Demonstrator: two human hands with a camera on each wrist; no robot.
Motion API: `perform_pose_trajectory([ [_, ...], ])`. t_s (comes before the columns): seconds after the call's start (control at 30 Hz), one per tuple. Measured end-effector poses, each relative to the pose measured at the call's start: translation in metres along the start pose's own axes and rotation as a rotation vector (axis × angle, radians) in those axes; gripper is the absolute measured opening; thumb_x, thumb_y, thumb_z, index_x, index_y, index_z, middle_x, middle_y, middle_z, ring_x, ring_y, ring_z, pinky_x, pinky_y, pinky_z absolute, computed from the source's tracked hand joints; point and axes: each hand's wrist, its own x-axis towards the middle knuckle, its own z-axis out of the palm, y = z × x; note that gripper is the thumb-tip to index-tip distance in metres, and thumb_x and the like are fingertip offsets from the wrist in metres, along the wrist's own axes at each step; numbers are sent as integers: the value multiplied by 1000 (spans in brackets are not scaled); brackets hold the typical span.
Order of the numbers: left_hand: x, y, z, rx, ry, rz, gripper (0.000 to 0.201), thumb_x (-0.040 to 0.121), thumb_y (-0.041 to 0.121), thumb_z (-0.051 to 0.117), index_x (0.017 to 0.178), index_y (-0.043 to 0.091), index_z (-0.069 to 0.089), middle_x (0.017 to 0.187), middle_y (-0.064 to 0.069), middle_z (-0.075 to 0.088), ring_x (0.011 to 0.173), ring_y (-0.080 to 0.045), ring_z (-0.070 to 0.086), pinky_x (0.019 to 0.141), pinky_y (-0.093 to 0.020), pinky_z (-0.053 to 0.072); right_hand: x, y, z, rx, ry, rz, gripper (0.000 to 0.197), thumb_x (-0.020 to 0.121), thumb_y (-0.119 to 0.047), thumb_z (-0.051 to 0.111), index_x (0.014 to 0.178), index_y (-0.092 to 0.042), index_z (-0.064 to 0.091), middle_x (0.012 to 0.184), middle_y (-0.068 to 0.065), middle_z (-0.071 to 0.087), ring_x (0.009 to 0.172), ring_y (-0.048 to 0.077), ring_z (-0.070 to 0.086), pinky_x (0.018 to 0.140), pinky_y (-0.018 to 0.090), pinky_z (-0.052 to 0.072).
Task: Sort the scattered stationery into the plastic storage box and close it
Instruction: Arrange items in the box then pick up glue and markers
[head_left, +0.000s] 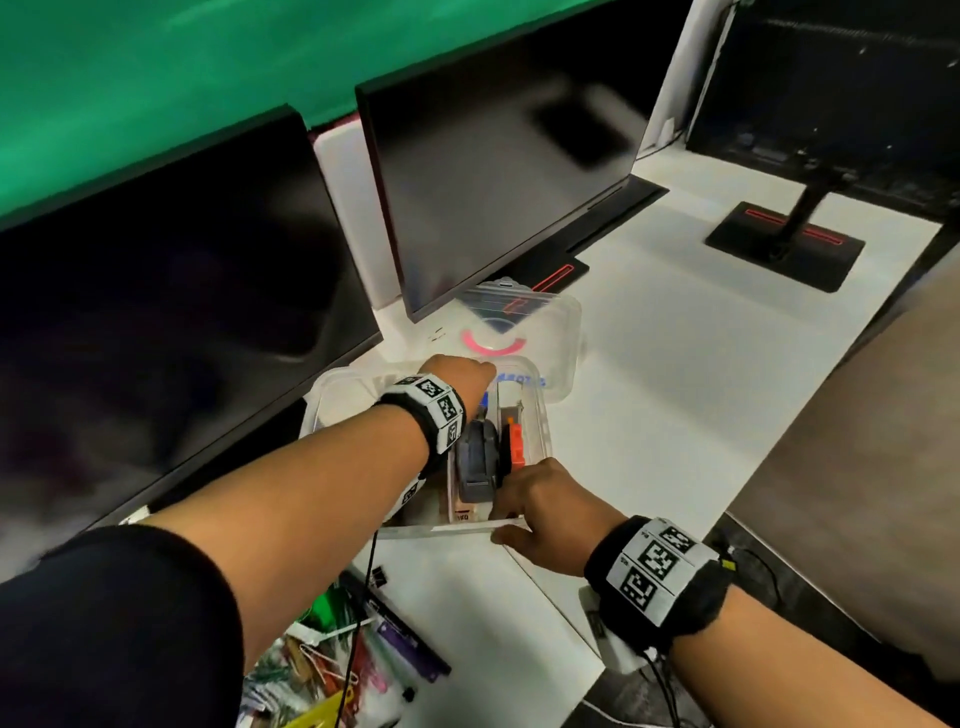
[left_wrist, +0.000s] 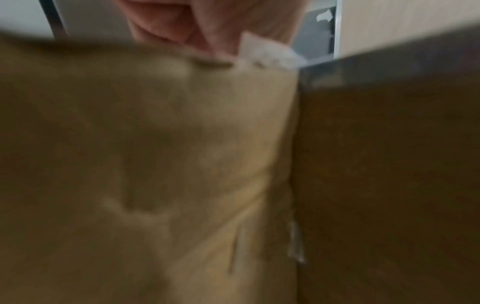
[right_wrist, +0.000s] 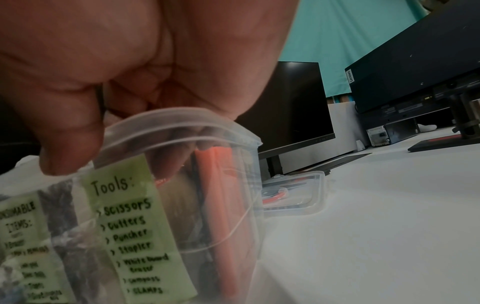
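The clear plastic storage box (head_left: 332, 387) stands open on the white desk, and its lid (head_left: 563, 332) lies flat just behind it. Inside are a grey stapler (head_left: 478, 462), an orange cutter (head_left: 516, 441) and a tan packet (head_left: 462, 512). My left hand (head_left: 467, 371) reaches into the far end with curled fingers. In the blurred left wrist view, my left hand (left_wrist: 215, 49) pinches the top edge of the tan packet (left_wrist: 182, 164). My right hand (head_left: 506, 514) grips the box's near right corner. Close up, my right hand (right_wrist: 124, 152) has its thumb outside the box (right_wrist: 182, 123) and its fingers inside.
Loose stationery (head_left: 311, 670) lies piled at the desk's near left. Three dark monitors (head_left: 498, 171) stand along the back, with stand bases (head_left: 784, 244) on the desk. A green label (right_wrist: 124, 226) on the box lists tools. The desk edge drops off at the right.
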Motion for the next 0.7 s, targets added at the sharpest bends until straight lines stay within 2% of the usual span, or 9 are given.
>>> perform_pose_trajectory([
  [0.07, 2, -2, 0, 2, -10, 2, 25, 90, 11, 49, 114, 12, 51, 114, -10, 64, 104, -30, 61, 85, -33, 44, 2, 0, -2, 6, -1, 7, 19, 83, -30, 66, 95, -17, 73, 93, 1, 70, 90, 21, 63, 87, 25, 38],
  [0.2, 3, -4, -2, 9, -13, -1, 29, 89, 12, 50, 118, 13, 54, 119, -10, 61, 109, -29, 58, 88, -34, 45, 5, -1, -3, 2, -14, 29, 19, 83, -30, 66, 95, -17, 73, 94, 0, 70, 89, 20, 62, 82, 20, 33],
  [0.33, -1, -1, -2, -41, 55, 12, 37, 89, 8, 48, 126, 11, 53, 125, -11, 54, 123, -30, 45, 97, -40, 43, 5, -2, -3, 9, -8, 35, 18, 81, -28, 68, 93, -16, 73, 92, 1, 70, 86, 21, 63, 80, 21, 39],
  [0.5, -19, -14, -9, -165, 126, -36, 31, 88, 11, 52, 118, 16, 59, 122, -7, 55, 115, -28, 52, 91, -36, 46, 4, -4, -5, 22, -9, 42, 15, 81, -24, 70, 89, -12, 74, 90, 2, 70, 82, 19, 62, 75, 19, 37],
  [0.6, -40, -29, -14, -327, 173, -82, 28, 89, 13, 51, 115, 20, 61, 122, -4, 56, 112, -24, 55, 93, -32, 45, 3, -2, -4, 29, 3, 68, 14, 79, -24, 72, 86, -12, 74, 87, 1, 69, 79, 18, 62, 72, 20, 40],
  [0.7, -79, -51, -10, -421, 175, -130, 23, 89, 17, 53, 109, 22, 65, 118, -1, 63, 109, -20, 58, 94, -28, 46, 4, -4, -2, 13, 16, 69, 13, 77, -23, 73, 84, -12, 73, 85, 1, 69, 75, 16, 60, 70, 19, 39],
])
